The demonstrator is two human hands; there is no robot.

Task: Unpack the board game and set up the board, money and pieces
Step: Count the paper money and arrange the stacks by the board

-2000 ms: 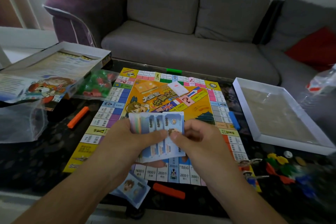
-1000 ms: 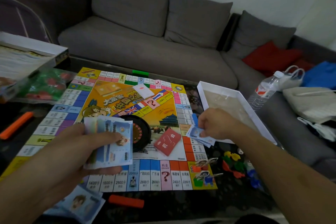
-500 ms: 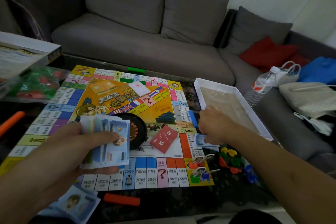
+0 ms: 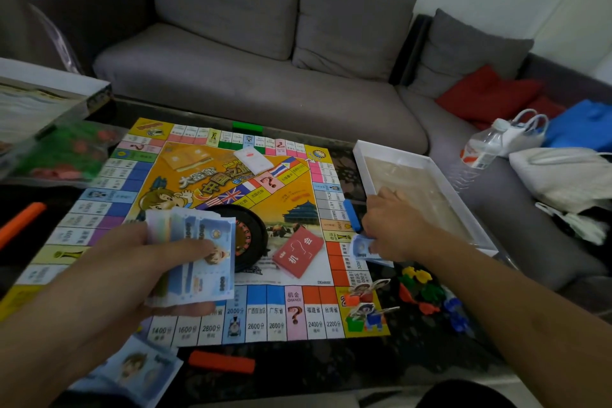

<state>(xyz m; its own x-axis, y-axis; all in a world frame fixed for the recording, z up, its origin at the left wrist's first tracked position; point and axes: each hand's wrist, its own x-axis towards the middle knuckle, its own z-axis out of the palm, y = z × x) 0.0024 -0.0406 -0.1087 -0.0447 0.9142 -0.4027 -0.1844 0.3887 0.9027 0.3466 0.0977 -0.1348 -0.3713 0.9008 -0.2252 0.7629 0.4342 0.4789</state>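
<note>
Two hands at work over the board [image 4: 212, 215], which lies open & flat on the dark tabletop [image 4: 331, 371], filling most of its middle. Left hand [image 4: 132, 275] clamps a fanned wad of play money [image 4: 198, 258] above the board's near-left part, thumb on top. Prob. fanned so single notes can be peeled off & dealt. Right hand [image 4: 394, 225] is at the board's right edge, fingers curled down onto a small pile of notes [image 4: 367, 252] lying half on the board, half on the tabletop. Can't tell if it pinches them or has just let go. Looks like a player's share being laid at that side; another note pile [image 4: 132, 371] sits at the tabletop's near-left edge, a blue bar [image 4: 351, 214] by the right edge, an orange bar [image 4: 222, 362] near the front.

On the board: black roulette wheel [image 4: 250, 235] at centre, red card deck [image 4: 298, 250] just right of it, white card deck [image 4: 253, 159] toward the far side, standee pawns [image 4: 366, 305] on the near-right corner square. Loose coloured pieces [image 4: 427, 295] lie off the board, toward the tabletop's near-right corner.

Containers: white box tray [image 4: 420, 195] at the right edge looks emptied, only its brown base showing. Box lid [image 4: 46, 99] at the far-left corner, contents unclear. Clear bag [image 4: 59, 152] beside it holds green & red bits, prob. houses, not yet unpacked.
</note>
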